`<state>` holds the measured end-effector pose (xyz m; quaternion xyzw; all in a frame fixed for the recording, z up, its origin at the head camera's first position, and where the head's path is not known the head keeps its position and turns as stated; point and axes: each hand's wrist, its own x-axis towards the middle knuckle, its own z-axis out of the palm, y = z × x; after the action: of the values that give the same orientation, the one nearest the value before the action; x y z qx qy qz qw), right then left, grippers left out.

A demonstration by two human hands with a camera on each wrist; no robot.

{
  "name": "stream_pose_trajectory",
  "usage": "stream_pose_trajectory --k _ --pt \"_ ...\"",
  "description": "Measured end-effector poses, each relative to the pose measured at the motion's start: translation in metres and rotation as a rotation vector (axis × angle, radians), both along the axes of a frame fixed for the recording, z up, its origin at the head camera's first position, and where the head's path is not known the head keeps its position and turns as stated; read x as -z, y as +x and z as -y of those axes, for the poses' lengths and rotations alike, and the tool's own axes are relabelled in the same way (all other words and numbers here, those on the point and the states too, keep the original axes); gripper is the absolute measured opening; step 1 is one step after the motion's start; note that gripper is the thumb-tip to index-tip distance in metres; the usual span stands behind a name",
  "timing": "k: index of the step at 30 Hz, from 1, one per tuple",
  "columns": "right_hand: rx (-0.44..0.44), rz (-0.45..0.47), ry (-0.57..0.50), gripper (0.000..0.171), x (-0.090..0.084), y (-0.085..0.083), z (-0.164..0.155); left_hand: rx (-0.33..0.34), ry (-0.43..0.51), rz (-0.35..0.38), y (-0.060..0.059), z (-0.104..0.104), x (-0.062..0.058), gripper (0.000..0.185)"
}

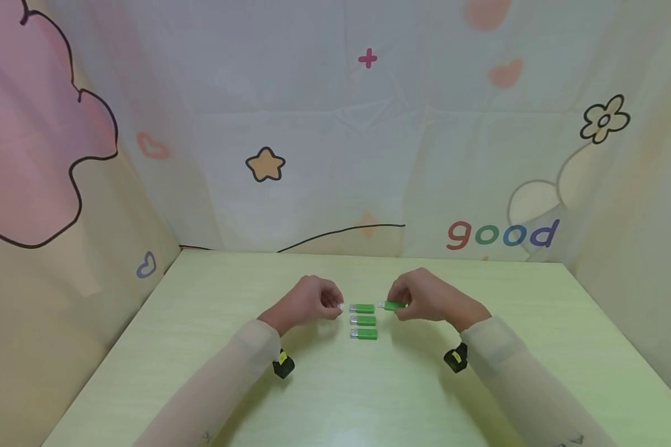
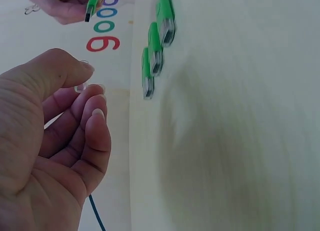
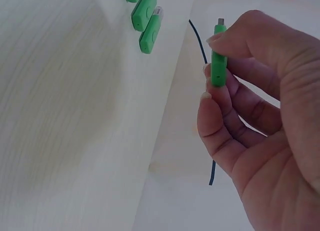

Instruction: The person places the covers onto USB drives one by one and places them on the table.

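In the lower part of the head frame two sleeved forearms reach toward the centre of the pale green table (image 1: 201, 347). The right hand (image 1: 425, 301) pinches a green USB stick (image 3: 218, 61) between thumb and curled fingers, the metal plug pointing up in the right wrist view. The left hand (image 1: 310, 301) has its fingers curled, thumb and forefinger closed on a small clear cap (image 2: 82, 87), hard to see. Between the hands, at the frame centre, three more green sticks (image 1: 363, 321) lie in a neat column, close together but apart from both hands. I think the risk is that the tiny transparent cap slips from the pinch, because the hold is only on its edge. A knuckle may also push the nearest lying stick out of line. Behind, the printed cloth backdrop (image 1: 335, 124) shows the word "good".
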<state>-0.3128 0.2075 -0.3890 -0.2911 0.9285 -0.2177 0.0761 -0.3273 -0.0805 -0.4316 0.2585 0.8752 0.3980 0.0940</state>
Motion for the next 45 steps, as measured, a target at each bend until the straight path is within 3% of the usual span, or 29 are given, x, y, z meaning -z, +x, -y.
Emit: stream_pose_trajectory --k 16,25,45 --pt "-0.114 0.018 -0.174 0.018 0.001 0.02 0.002 0.077 0.153 0.016 0.031 -0.011 0.001 0.008" --pt "-0.171 0.005 -0.242 0.02 0.006 0.026 0.006 0.081 0.199 0.033 0.037 -0.015 0.005 0.008" --pt "-0.196 0.013 -0.238 0.019 0.006 0.033 0.012 0.133 0.202 -0.051 0.048 -0.019 -0.001 0.008"
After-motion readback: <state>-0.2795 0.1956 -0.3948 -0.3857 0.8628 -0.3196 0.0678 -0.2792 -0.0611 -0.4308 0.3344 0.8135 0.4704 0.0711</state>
